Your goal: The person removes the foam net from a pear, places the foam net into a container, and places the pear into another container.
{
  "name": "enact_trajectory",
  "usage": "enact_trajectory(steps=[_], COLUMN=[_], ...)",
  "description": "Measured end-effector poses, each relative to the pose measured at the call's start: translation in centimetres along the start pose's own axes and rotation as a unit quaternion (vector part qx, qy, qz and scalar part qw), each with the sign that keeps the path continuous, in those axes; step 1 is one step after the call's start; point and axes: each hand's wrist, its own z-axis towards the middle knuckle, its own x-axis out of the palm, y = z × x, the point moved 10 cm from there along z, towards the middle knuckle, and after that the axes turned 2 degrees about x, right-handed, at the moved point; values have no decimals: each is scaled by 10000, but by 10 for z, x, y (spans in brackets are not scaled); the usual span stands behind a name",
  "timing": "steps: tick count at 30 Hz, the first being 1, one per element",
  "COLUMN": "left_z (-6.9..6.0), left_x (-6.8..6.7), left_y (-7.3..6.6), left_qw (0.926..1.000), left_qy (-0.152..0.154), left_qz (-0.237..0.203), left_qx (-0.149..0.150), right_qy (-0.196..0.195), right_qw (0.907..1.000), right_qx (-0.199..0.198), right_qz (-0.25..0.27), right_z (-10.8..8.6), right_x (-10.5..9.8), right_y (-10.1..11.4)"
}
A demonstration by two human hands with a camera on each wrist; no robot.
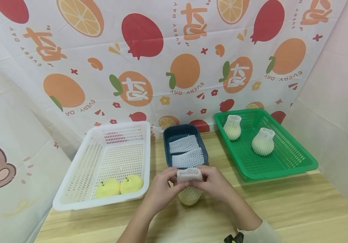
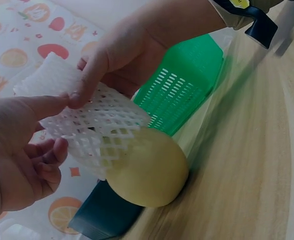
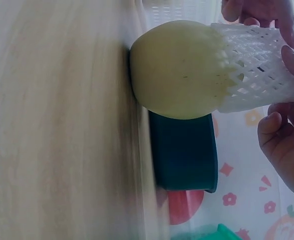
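Note:
A yellow-green round fruit stands on the wooden table in front of the dark blue tray. White foam netting covers its upper part; in both wrist views the fruit's lower part is bare. The left hand pinches the netting's left side between thumb and fingers, and the right hand pinches the right side. Both thumbs lie on the near face of the netting, their tips close together. In the left wrist view the netting stretches up past the fruit as an open tube.
At left a white basket holds two bare yellow fruits. Behind the hands, a dark blue tray holds flat foam nets. The green basket at right holds two netted fruits. A patterned cloth hangs behind.

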Motion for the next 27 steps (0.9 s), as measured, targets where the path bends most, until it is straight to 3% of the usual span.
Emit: enact_trajectory(steps=[8,12,17,21,24,27], left_z=[-3,-4,-5,-7,-7,-8], left_x=[-13,-15,-20,-22,-25,-31], left_y=[-5,-6,-3,0,-1,-3], left_qw=[9962,9921,9816,9706,9684,9717], left_qy=[-721,-882,-1085,-1172,-1187,-1299], left_qz=[-456,-871,-1567,-2098,-2188,-1966], left_qx=[180,181,92,97,153,143], right_qy=[-171,-248,-10,104,-51,-229], right_qw=[9994,9996,9990,9982,9992,9997], right_qx=[-222,-52,383,453,288,79], right_qz=[-192,-143,226,391,267,49], right_z=[2,1,3,5,8,11], right_x=[0,0,10,17,15,12], right_y=[15,15,12,14,18,25])
